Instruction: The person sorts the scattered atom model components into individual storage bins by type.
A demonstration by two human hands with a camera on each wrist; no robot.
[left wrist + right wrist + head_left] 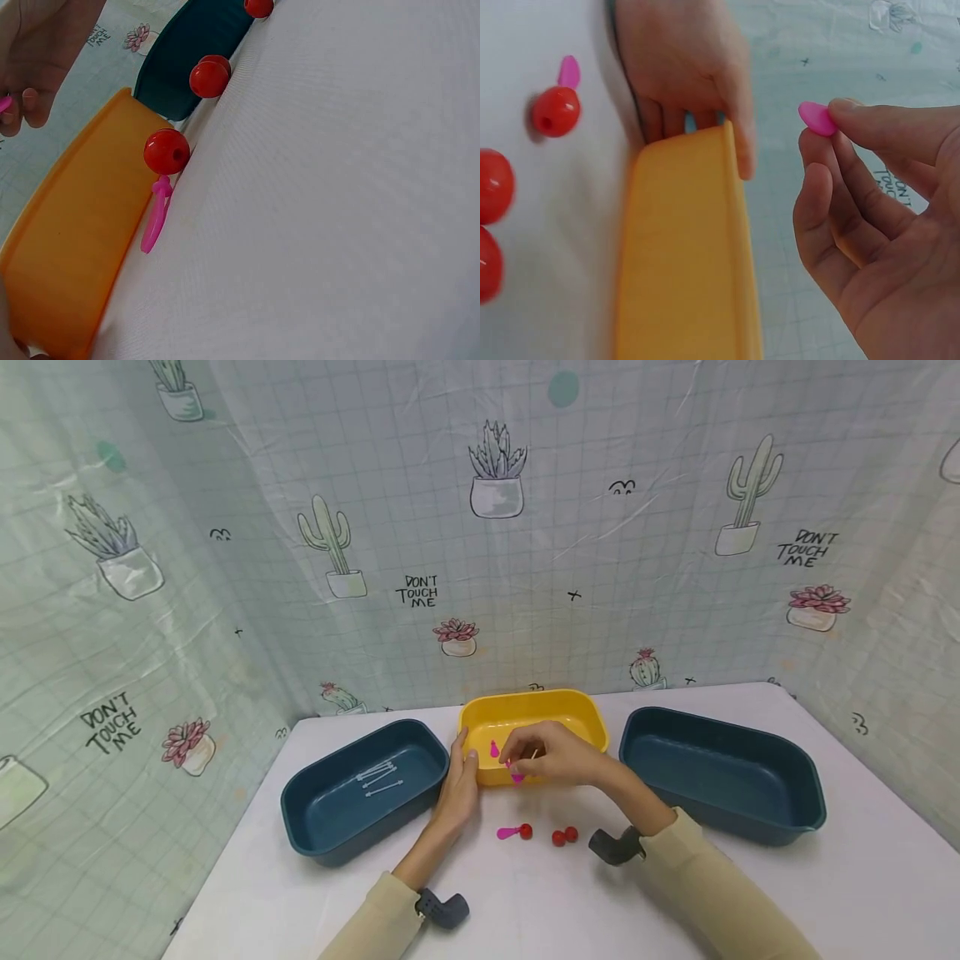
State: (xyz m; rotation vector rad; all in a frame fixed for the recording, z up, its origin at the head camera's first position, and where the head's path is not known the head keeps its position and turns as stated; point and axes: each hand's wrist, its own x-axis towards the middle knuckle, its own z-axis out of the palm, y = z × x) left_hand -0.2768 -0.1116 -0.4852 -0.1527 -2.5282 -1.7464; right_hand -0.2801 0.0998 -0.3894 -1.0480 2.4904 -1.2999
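My left hand [459,783] holds the left end of the yellow bin [536,698], its thumb near the front corner. In the right wrist view, that hand [686,67] lies against the bin's end wall. My right hand [555,753], above the bin's front rim, pinches a small pink plastic piece [817,118] between thumb and fingertips. Another pink piece [494,748] lies inside the yellow bin. On the table in front, a red bead [527,831] has a pink paddle-shaped piece [154,225] at its hole. Two more red beads [558,838] sit side by side to its right.
A dark blue bin [322,852] on the left contains several pale grey rods [384,788]. Another dark blue bin [720,818] stands to the right. A patterned curtain [562,610] hangs behind the white table [525,910]. One further red bead [259,6] shows in the left wrist view.
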